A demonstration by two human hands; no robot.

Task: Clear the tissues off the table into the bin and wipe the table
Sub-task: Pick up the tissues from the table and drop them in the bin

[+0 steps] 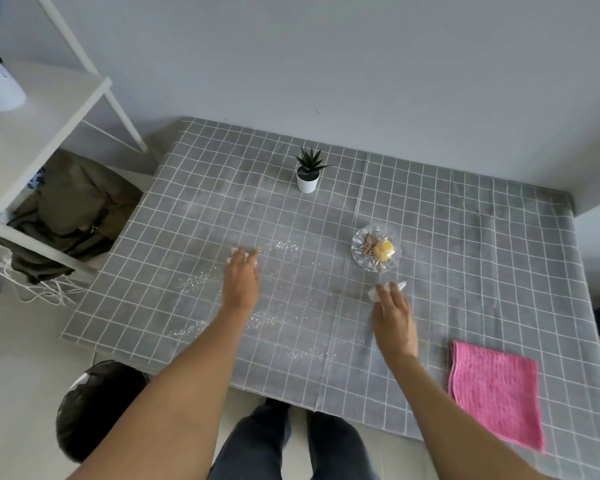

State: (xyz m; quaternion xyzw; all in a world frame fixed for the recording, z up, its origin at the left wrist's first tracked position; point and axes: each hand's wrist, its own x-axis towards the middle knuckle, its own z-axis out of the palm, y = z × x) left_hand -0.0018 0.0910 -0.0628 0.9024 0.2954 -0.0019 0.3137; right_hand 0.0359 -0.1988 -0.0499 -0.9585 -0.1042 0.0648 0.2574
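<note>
So the table has a little potted plant at the back and a glass dish of snacks mid-table, just beyond my right hand. Both hands are down on crumpled tissues, left hand on one tissue, right on another tissue; can't tell if I'm gripping either. Pink cloth lies folded at the near right, black-lined bin on the floor, lower left.

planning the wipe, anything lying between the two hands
Head view: between the left hand and right hand lies only checked tablecloth with wet specks.
</note>
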